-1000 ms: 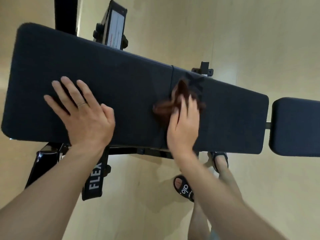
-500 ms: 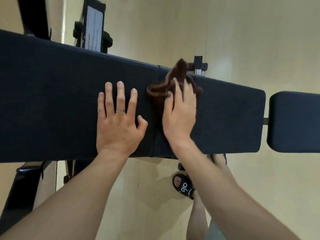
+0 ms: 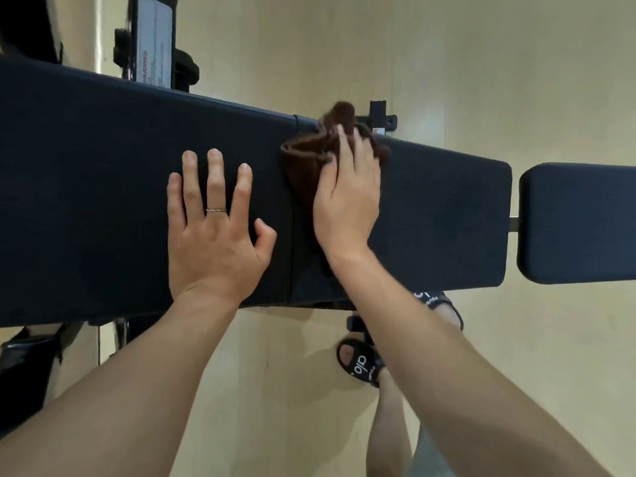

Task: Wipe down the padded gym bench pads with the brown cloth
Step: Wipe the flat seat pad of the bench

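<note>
Long bench pad (image 3: pixel 103 187) runs left-right; brown cloth (image 3: pixel 303 160) bunched.

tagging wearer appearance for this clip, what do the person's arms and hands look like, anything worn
Both forearms are bare, with no sleeves, gloves or watch in view. The left hand wears one thin band ring on a middle finger. The right hand shows no ring or jewellery.

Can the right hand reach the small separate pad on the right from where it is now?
Probably yes. The right hand presses the brown cloth near the long pad's seam, and the bare pad surface up to the small pad holds nothing in the way.
</note>
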A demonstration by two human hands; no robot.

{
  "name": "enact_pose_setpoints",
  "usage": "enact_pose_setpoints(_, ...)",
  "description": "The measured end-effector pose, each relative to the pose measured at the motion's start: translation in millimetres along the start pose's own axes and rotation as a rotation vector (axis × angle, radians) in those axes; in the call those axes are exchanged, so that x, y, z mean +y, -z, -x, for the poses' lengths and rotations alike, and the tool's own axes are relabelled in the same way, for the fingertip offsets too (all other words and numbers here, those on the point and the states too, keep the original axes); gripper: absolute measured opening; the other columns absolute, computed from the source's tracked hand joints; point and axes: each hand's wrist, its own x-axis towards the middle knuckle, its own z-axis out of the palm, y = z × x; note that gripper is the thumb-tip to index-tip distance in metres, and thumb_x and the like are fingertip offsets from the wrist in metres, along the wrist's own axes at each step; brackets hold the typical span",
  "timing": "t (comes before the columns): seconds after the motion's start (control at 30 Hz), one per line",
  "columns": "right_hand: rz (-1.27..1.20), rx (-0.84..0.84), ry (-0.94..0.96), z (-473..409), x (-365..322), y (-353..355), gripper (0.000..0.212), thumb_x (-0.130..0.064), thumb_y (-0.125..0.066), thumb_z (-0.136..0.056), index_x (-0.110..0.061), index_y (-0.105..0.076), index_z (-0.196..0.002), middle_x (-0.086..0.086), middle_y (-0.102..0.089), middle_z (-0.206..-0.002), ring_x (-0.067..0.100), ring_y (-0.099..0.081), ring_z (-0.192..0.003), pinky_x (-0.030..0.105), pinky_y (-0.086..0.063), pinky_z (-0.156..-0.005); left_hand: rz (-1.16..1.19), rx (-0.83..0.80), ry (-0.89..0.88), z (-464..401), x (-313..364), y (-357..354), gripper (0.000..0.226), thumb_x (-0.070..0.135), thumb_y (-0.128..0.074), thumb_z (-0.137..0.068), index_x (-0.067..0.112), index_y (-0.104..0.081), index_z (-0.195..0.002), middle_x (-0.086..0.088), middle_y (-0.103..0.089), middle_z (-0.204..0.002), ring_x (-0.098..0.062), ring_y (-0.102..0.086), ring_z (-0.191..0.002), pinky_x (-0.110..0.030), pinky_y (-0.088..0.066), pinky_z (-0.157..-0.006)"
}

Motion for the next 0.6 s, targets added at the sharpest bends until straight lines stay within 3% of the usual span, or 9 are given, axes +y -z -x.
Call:
enact_pose_setpoints(0.1, 0.021, -0.135, 0.058, 99, 9, 28, 0.049, -0.025, -0.035, -0.108, -0.016, -0.046, -0.155, 0.011, -0.041, -0.163, 0.027, -0.030, -0.156, 0.050, -0.022, -0.129, 0.000, -0.001, 0.009, -1, 0, 0, 0.070, 0.037, -0.046, -0.097, 0.015, -0.026, -0.159, -0.020, -0.014, -0.168, -0.042, -0.005, -0.156, -0.056, -0.007, -0.127)
enact_pose_setpoints(0.17, 0.027, -0.207, 0.134, 116, 25, 38, 0.049, -0.023, -0.035, -0.108, -0.013, -0.047, -0.154, 0.011, -0.041, -0.163, 0.028, -0.030, -0.156, 0.051, -0.023, -0.128, 0.002, -0.008, 0.011, -1, 0, 0, 0.070, 0.037, -0.046, -0.097, 0.015, -0.026, -0.160, -0.020, -0.014, -0.168, -0.042, -0.005, -0.156, -0.056, -0.007, -0.127)
enact_pose_setpoints(0.33, -0.020, -0.034, -0.018, -29, 41, 12, 0.052, -0.028, -0.031, -0.106, -0.006, -0.060, -0.143, 0.013, -0.055, -0.152, 0.032, -0.046, -0.146, 0.050, -0.030, -0.125, 0.000, -0.006, 0.021, -2, 3, -2, 0.068, 0.035, -0.043, -0.097, 0.015, -0.025, -0.160, -0.020, -0.013, -0.168, -0.043, -0.005, -0.156, -0.056, -0.006, -0.127)
enact_pose_setpoints(0.43, -0.016, -0.046, -0.137, -87, 48, 6, 0.061, -0.039, -0.023, -0.105, -0.008, -0.059, -0.144, 0.010, -0.060, -0.147, 0.028, -0.050, -0.141, 0.050, -0.036, -0.121, -0.019, -0.003, 0.023, -1, 4, -2, 0.070, 0.039, -0.036, -0.095, 0.015, -0.025, -0.159, -0.020, -0.013, -0.167, -0.043, -0.005, -0.156, -0.056, -0.006, -0.127)
enact_pose_setpoints(0.6, 0.018, -0.099, -0.132, 53, 74, 39, 0.051, -0.030, -0.030, -0.109, -0.017, -0.045, -0.156, 0.013, -0.039, -0.164, 0.030, -0.030, -0.155, 0.055, -0.032, -0.124, -0.020, -0.015, 0.032, -2, 5, 0, 0.070, 0.038, -0.036, -0.094, 0.013, -0.027, -0.158, -0.021, -0.014, -0.167, -0.044, -0.005, -0.155, -0.057, -0.005, -0.126)
